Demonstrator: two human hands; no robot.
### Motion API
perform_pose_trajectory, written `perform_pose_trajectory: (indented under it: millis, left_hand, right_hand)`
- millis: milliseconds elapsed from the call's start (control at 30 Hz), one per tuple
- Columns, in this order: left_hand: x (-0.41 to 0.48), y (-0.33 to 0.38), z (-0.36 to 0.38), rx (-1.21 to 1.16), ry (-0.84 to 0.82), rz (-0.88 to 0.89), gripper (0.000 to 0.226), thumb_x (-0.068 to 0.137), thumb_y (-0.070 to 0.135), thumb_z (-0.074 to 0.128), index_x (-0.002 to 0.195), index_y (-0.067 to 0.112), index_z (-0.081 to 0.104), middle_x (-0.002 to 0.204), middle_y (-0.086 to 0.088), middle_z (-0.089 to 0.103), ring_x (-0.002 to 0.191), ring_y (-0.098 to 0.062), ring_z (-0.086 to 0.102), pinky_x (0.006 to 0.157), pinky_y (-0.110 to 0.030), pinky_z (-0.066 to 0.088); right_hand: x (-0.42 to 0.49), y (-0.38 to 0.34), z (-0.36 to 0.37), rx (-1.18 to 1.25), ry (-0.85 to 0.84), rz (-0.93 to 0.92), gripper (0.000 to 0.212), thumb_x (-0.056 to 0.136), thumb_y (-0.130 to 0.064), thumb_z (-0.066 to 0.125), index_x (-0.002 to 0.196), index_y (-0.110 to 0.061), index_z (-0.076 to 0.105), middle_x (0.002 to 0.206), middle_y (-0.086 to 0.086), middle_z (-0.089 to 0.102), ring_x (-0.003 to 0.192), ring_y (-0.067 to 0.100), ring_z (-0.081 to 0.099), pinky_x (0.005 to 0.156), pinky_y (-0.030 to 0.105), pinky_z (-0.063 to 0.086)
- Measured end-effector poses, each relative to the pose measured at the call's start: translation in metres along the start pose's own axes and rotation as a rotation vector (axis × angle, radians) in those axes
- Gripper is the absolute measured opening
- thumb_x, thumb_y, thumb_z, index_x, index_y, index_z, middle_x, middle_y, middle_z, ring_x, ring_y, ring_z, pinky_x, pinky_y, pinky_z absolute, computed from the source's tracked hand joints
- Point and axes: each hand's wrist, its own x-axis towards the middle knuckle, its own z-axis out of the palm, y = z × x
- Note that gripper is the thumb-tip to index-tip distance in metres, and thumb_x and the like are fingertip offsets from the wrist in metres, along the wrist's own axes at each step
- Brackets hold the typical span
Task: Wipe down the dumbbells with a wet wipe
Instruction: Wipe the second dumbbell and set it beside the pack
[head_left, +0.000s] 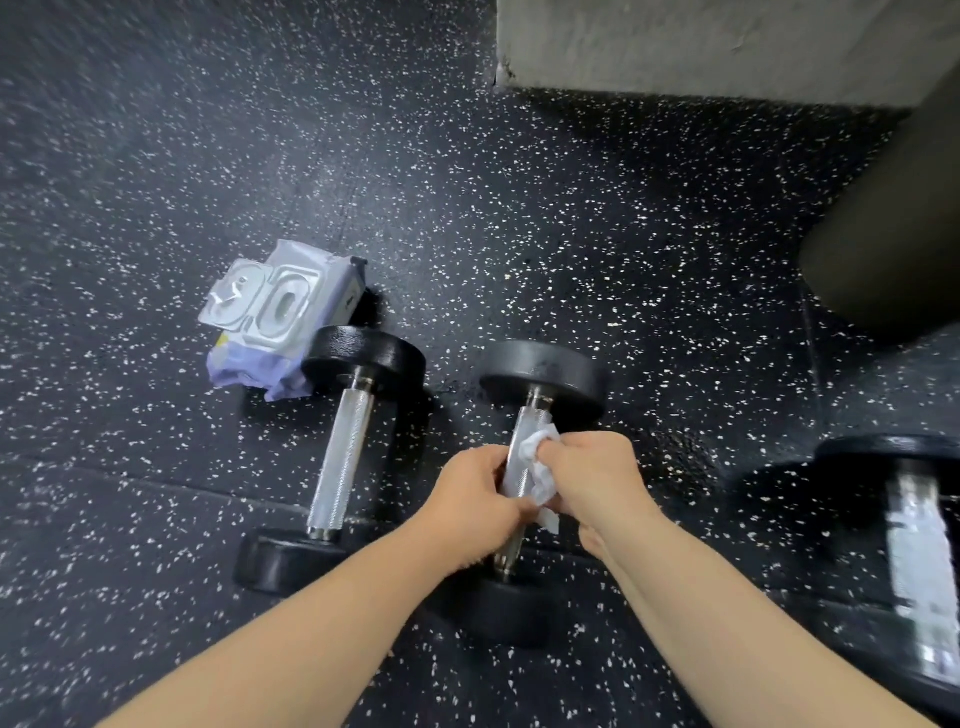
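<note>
- Your left hand (475, 501) is curled round the knurled metal handle of the middle dumbbell (543, 371) and grips it from the left side.
- Your right hand (597, 478) is closed on a crumpled white wet wipe (540, 470) and presses it against the right side of that same handle, just beside your left hand's fingers.
- The middle dumbbell lies on the black speckled floor (519, 234). Its near head is partly hidden under your wrists, and its far head points away from you.
- On your left, the left dumbbell (343, 457) lies roughly parallel to it and apart from it, with neither hand on it.
- At the right edge lies the right dumbbell (917, 525), blurred and cut off by the frame.
- Just beyond the left dumbbell's far head lies a pale lilac wipes pack (270, 312), its plastic lid facing up and its near corner against that head. You cannot read its print, which is too small and blurred.
- Farthest off stand a grey concrete block (727, 47) and, to the right, a dark rounded shape (883, 234).
</note>
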Motion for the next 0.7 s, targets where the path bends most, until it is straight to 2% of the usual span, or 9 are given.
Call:
perform_pose_trajectory:
  millis: [67, 167, 200, 267, 367, 467, 533, 600, 700]
  left_hand:
    - [0.004, 0.006, 0.006, -0.065, -0.064, -0.036, 0.020, 0.077, 0.001, 0.073, 0.094, 0.011, 0.070, 0.089, -0.011, 0.075, 0.072, -0.016, 0.064, 0.063, -0.033, 0.054]
    - [0.008, 0.012, 0.008, -0.106, -0.121, -0.103, 0.023, 0.076, 0.000, 0.074, 0.098, 0.006, 0.070, 0.089, -0.016, 0.073, 0.064, -0.019, 0.060, 0.051, -0.027, 0.051]
    - [0.009, 0.012, 0.007, -0.115, -0.134, -0.117, 0.023, 0.077, -0.001, 0.074, 0.098, 0.006, 0.071, 0.089, -0.016, 0.073, 0.067, -0.020, 0.061, 0.054, -0.031, 0.055]
    - [0.009, 0.011, 0.002, -0.146, -0.146, -0.115, 0.022, 0.079, -0.003, 0.073, 0.099, 0.006, 0.072, 0.093, -0.015, 0.074, 0.077, -0.020, 0.065, 0.077, -0.039, 0.058]
    - [0.005, 0.009, -0.005, -0.116, -0.142, -0.069, 0.023, 0.079, 0.004, 0.075, 0.101, 0.012, 0.073, 0.085, -0.005, 0.074, 0.073, -0.012, 0.065, 0.070, -0.027, 0.055]
    - [-0.001, 0.004, -0.009, -0.035, -0.074, -0.028, 0.024, 0.079, 0.012, 0.073, 0.100, 0.023, 0.074, 0.084, 0.002, 0.074, 0.067, -0.004, 0.060, 0.061, -0.015, 0.048]
    - [-0.003, 0.000, -0.012, -0.077, -0.030, -0.018, 0.021, 0.082, 0.013, 0.070, 0.100, 0.025, 0.075, 0.086, 0.003, 0.075, 0.063, 0.002, 0.059, 0.059, -0.011, 0.046]
    - [-0.004, -0.001, -0.013, -0.141, 0.009, -0.031, 0.021, 0.087, 0.008, 0.063, 0.098, 0.021, 0.076, 0.073, 0.007, 0.070, 0.047, 0.004, 0.051, 0.047, -0.011, 0.039]
    - [-0.004, -0.002, -0.011, -0.134, 0.049, -0.025, 0.026, 0.089, 0.009, 0.057, 0.087, 0.025, 0.078, 0.070, -0.002, 0.069, 0.045, -0.004, 0.045, 0.047, -0.018, 0.036]
  right_hand:
    - [-0.001, 0.001, -0.014, 0.009, 0.040, -0.018, 0.040, 0.083, -0.001, 0.057, 0.045, -0.012, 0.055, 0.047, 0.008, 0.050, 0.046, 0.020, 0.048, 0.050, 0.028, 0.046]
    - [-0.003, 0.001, -0.023, 0.049, -0.013, -0.007, 0.031, 0.085, -0.004, 0.057, 0.054, -0.006, 0.061, 0.056, 0.012, 0.055, 0.055, 0.024, 0.053, 0.060, 0.036, 0.050]
    - [-0.002, 0.004, -0.025, 0.018, -0.041, -0.017, 0.029, 0.085, -0.009, 0.059, 0.057, -0.006, 0.064, 0.059, 0.014, 0.058, 0.060, 0.026, 0.056, 0.065, 0.041, 0.052]
    - [0.001, 0.010, -0.026, -0.107, -0.065, -0.043, 0.032, 0.084, -0.028, 0.061, 0.061, -0.007, 0.066, 0.064, 0.012, 0.064, 0.064, 0.026, 0.059, 0.073, 0.049, 0.055]
    - [-0.003, 0.018, -0.028, -0.347, -0.104, -0.009, 0.052, 0.079, -0.057, 0.055, 0.064, -0.008, 0.066, 0.064, 0.004, 0.070, 0.057, 0.019, 0.064, 0.060, 0.039, 0.055]
    - [-0.003, 0.017, -0.026, -0.140, -0.151, 0.006, 0.035, 0.091, -0.030, 0.062, 0.076, 0.001, 0.067, 0.069, 0.017, 0.069, 0.049, 0.017, 0.058, 0.045, 0.026, 0.050]
    - [0.008, 0.011, -0.026, -0.035, -0.021, -0.039, 0.022, 0.085, -0.014, 0.067, 0.076, 0.005, 0.065, 0.071, 0.022, 0.067, 0.058, 0.026, 0.060, 0.059, 0.038, 0.058]
    - [0.022, 0.003, -0.023, 0.006, 0.120, -0.092, 0.018, 0.079, -0.009, 0.065, 0.062, -0.004, 0.058, 0.064, 0.019, 0.059, 0.062, 0.027, 0.054, 0.064, 0.039, 0.052]
    - [0.026, 0.002, -0.009, 0.035, 0.093, -0.104, 0.025, 0.082, -0.013, 0.062, 0.057, -0.010, 0.062, 0.058, 0.011, 0.059, 0.060, 0.028, 0.057, 0.073, 0.041, 0.055]
